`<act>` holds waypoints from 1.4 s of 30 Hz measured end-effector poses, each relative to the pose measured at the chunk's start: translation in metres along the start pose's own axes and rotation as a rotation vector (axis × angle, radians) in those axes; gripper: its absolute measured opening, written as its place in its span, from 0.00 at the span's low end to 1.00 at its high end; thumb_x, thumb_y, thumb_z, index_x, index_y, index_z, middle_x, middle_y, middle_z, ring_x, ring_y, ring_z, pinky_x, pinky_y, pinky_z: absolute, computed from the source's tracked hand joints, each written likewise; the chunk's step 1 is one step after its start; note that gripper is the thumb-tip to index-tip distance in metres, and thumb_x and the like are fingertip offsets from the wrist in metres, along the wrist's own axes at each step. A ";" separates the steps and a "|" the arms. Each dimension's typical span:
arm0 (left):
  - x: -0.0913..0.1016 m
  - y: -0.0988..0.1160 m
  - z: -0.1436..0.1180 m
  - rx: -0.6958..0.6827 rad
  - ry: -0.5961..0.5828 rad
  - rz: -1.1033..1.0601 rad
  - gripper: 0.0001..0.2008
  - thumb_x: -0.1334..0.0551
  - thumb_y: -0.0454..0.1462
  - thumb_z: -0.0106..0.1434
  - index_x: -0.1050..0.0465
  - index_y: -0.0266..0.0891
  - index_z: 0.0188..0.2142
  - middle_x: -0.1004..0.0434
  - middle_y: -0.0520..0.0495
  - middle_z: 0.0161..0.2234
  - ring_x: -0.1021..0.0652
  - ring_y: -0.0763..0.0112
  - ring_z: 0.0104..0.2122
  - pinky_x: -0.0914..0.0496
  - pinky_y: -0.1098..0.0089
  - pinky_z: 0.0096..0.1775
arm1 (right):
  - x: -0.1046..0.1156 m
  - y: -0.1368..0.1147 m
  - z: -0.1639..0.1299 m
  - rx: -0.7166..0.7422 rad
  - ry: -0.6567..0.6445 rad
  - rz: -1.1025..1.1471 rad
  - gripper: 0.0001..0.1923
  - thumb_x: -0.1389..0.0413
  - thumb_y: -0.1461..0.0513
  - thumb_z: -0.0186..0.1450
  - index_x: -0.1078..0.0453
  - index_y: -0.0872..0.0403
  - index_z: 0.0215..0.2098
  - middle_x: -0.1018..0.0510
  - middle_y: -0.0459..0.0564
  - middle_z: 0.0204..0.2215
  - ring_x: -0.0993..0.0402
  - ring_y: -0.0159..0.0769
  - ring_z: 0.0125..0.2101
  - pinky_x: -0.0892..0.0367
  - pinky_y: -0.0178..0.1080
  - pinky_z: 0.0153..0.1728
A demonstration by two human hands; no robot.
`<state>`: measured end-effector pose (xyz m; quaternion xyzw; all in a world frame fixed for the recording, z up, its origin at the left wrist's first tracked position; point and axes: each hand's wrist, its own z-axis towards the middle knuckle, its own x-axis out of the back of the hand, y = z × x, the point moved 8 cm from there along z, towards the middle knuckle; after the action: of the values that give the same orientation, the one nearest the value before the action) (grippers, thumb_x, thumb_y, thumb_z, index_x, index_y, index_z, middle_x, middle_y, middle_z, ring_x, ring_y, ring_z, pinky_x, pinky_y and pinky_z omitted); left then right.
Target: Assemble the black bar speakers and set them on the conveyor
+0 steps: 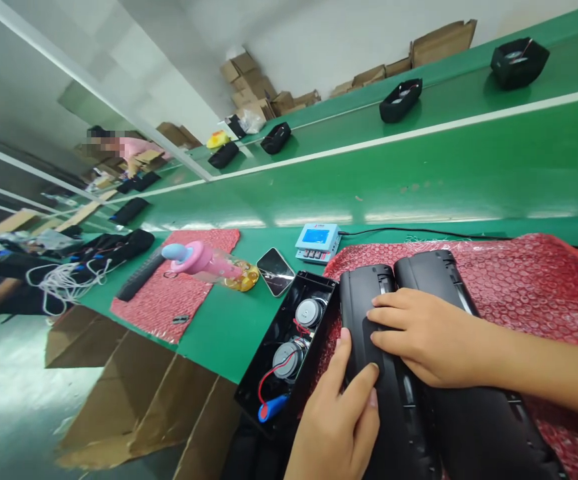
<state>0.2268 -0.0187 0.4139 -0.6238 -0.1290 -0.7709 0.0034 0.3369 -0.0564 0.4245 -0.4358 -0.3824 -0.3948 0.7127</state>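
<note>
- Looking down at the bench, the view cut both forearms off at the frame edge; the lower ends of the two black housings also ran out of frame.
- A co-worker far left was blurred and mostly out of view; the other person's arm at the left edge was half cropped.
- Display on the blue meter (317,242) was too small to read.
- Left hand (336,417) lay partly curled, thumb and index finger touching the left black housing (369,360) near its middle; nothing was clamped, fingers only pressing on the surface.
- Right hand (426,337) lay flat, fingers spread and extended, palm down across the left black housing and the right black housing (436,273); resting on them, not gripping.
- Both housings lay side by side, touching, on the red bubble wrap (533,287); the left one sat directly under the fingertips of both hands.
- Open speaker shell (289,347) lay just beside the left housing, with two round drivers, red wires and a blue part inside; the left hand was close to it, not touching.
- Phone (275,271) and pink bottle (203,263) lay further back on the green table (419,180), well apart from both hands.
</note>
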 end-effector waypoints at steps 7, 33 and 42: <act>-0.001 0.000 0.000 0.018 -0.045 -0.012 0.16 0.47 0.30 0.63 0.32 0.37 0.49 0.43 0.30 0.61 0.34 0.59 0.59 0.31 0.64 0.52 | 0.000 0.001 0.001 0.001 0.001 0.004 0.09 0.48 0.69 0.58 0.28 0.57 0.35 0.26 0.58 0.40 0.33 0.44 0.44 0.35 0.46 0.42; 0.001 0.000 0.001 0.055 -0.032 -0.017 0.14 0.48 0.30 0.63 0.29 0.37 0.46 0.41 0.33 0.61 0.33 0.60 0.58 0.32 0.65 0.53 | -0.001 0.001 0.001 -0.005 -0.010 -0.002 0.09 0.49 0.70 0.58 0.28 0.57 0.34 0.26 0.56 0.40 0.33 0.45 0.43 0.34 0.46 0.41; -0.001 0.000 0.001 0.048 -0.030 -0.018 0.14 0.47 0.31 0.63 0.29 0.37 0.47 0.42 0.31 0.61 0.33 0.59 0.58 0.31 0.65 0.53 | -0.001 0.000 0.000 -0.003 -0.014 -0.001 0.09 0.49 0.69 0.58 0.28 0.57 0.35 0.26 0.57 0.41 0.33 0.45 0.44 0.34 0.46 0.41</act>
<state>0.2280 -0.0186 0.4135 -0.6337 -0.1530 -0.7582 0.0097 0.3367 -0.0560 0.4236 -0.4395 -0.3869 -0.3929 0.7091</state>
